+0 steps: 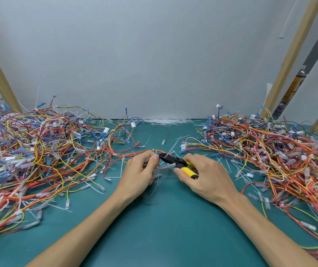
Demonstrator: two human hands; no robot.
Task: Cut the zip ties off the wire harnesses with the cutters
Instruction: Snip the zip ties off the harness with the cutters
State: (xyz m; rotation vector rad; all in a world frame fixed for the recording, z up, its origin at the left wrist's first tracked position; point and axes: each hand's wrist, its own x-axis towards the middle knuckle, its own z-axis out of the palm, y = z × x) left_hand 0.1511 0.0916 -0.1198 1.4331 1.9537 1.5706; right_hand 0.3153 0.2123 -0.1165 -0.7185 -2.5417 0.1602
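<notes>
Left hand: the left hand (138,174) pinched a wire harness (135,154) between thumb and fingertips, just beside the nose of the cutters.
Right hand: the right hand (204,176) was wrapped round the yellow handles of the cutters (181,162), their black nose pointing at the left hand's fingertips.
Harness in hand: its red and orange wires ran off past the left hand's outer side into the left pile (29,151); a thin loop hung below the left palm.
Done so far: a heap of loose white ties (164,121) lay well ahead of both hands, and stray ones lay on the green mat (154,228) around them, so many cuts had probably been made.
Left to do: white ties showed in both piles, the right pile (279,151) spreading beyond the right hand's outer side, so plenty likely remained. Which pile was finished could not be told.
Hard to make out: the tie at the nose was too small to see, and whether the jaws stood apart or closed could not be told.
Cut off: both piles ran past the frame edges.
</notes>
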